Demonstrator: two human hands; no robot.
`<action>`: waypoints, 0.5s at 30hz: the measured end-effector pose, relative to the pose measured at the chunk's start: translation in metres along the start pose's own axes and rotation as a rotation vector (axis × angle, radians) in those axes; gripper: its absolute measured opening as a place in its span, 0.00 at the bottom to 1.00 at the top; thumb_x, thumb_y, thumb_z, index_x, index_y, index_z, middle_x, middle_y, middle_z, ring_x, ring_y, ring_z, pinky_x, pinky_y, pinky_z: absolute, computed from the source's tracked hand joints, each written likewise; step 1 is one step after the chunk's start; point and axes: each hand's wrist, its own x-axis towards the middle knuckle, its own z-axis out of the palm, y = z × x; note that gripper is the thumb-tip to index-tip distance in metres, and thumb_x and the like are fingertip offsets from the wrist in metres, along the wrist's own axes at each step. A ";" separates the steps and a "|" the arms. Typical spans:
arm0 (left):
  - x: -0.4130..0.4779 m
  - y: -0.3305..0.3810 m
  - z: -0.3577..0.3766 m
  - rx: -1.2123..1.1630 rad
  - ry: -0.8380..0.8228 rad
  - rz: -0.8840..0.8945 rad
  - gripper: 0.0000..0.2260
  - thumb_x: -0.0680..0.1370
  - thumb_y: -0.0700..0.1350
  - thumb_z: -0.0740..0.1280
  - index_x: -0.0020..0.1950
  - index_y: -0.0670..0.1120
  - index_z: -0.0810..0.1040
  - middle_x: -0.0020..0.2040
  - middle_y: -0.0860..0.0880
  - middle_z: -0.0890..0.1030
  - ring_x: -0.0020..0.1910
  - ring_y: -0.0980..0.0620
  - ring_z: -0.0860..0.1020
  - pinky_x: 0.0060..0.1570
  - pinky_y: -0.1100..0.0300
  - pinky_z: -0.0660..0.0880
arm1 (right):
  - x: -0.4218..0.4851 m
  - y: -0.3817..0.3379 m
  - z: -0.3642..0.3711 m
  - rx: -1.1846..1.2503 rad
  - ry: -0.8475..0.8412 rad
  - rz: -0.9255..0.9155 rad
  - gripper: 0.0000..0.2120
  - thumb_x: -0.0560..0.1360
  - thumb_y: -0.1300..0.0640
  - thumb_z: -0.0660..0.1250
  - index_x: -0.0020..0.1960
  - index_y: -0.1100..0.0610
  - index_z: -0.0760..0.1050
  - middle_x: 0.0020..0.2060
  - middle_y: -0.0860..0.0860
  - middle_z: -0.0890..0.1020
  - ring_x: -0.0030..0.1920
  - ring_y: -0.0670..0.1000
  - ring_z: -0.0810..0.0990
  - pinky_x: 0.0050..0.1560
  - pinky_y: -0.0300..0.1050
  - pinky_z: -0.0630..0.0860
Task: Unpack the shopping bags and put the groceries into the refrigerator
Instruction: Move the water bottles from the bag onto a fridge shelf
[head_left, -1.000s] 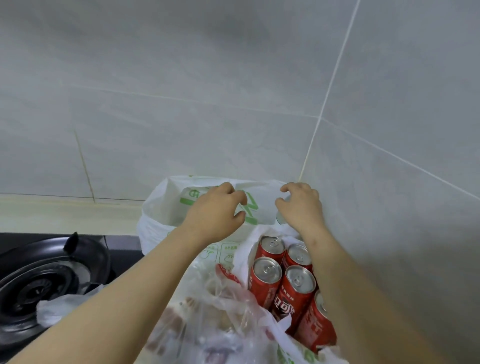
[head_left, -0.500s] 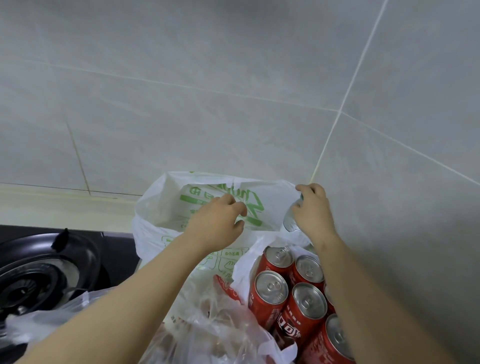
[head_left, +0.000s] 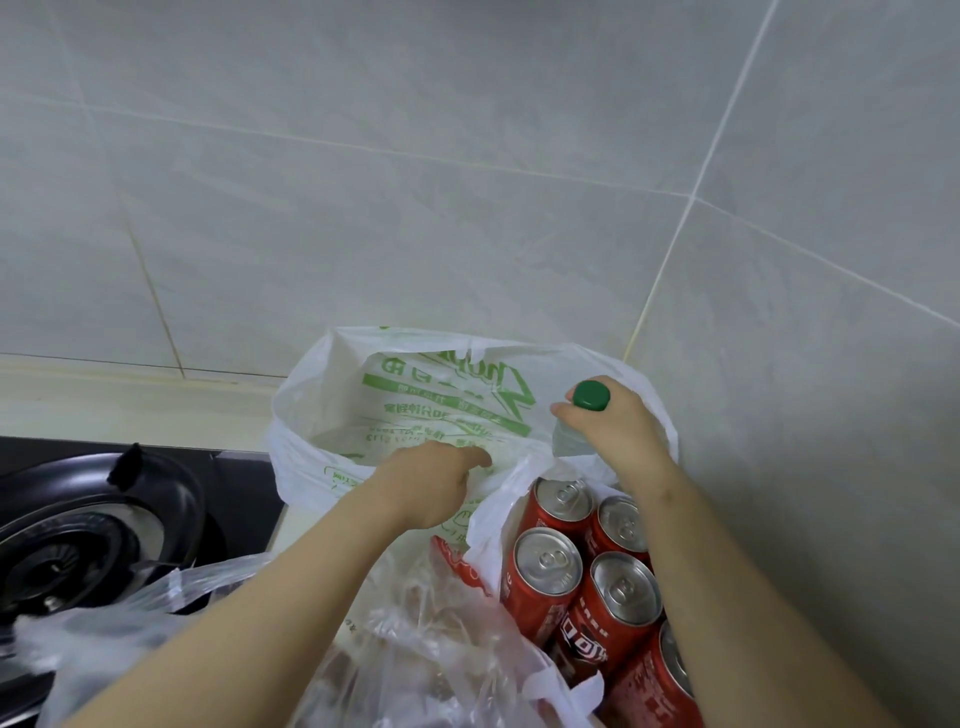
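Your right hand (head_left: 615, 436) has a bottle (head_left: 590, 396) in its grip, fingers and thumb curled round the neck just under a dark green screw cap. The bottle is upright and sits at the right side of the open mouth of a white bag (head_left: 415, 395), in the far right corner of the table (head_left: 130, 400) where two grey tiled walls meet. A little of a clear, pale body shows below your fingers. The rest is hidden by your hand and the bag, so any label cannot be made out.

The white bag carries green printing, seen reversed through the plastic. Your left hand (head_left: 431, 480) lies on its near rim with the fingers bent down over the plastic. Its grip seems to pinch the rim, though the fingertips are hidden.

Just nearer, under your right forearm, a second white bag (head_left: 498, 499) holds red cans (head_left: 618, 597) with silver tops, standing close together. Five can be counted, and the nearest is cut off by the picture's lower edge. Beside them, at the near edge, is a crumpled clear bag (head_left: 426, 649); its contents are blurred and cannot be told. Another clear bag (head_left: 104, 623) lies at the left, against a black gas stove (head_left: 78, 530) that is cut off by the left edge.

Counted: one bottle, five cans, four bags, one stove.
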 end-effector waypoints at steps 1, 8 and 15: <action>-0.001 0.000 0.000 -0.012 -0.010 0.000 0.22 0.79 0.38 0.52 0.71 0.53 0.66 0.66 0.48 0.74 0.63 0.48 0.72 0.59 0.52 0.71 | -0.002 0.000 0.000 0.042 -0.027 0.005 0.10 0.71 0.55 0.71 0.48 0.60 0.75 0.40 0.50 0.77 0.41 0.49 0.73 0.40 0.38 0.69; -0.009 0.002 0.004 -0.055 -0.045 -0.002 0.21 0.78 0.36 0.53 0.67 0.53 0.71 0.58 0.47 0.79 0.54 0.49 0.76 0.46 0.60 0.71 | -0.005 0.000 0.002 0.065 -0.047 0.031 0.07 0.71 0.61 0.69 0.47 0.61 0.74 0.39 0.51 0.76 0.40 0.49 0.73 0.41 0.43 0.70; -0.009 -0.005 -0.003 -0.081 -0.004 0.008 0.20 0.79 0.38 0.52 0.67 0.52 0.71 0.62 0.47 0.77 0.60 0.48 0.74 0.57 0.55 0.72 | -0.005 -0.002 0.005 0.234 0.123 0.146 0.07 0.69 0.62 0.69 0.37 0.52 0.73 0.35 0.47 0.76 0.41 0.52 0.74 0.47 0.48 0.73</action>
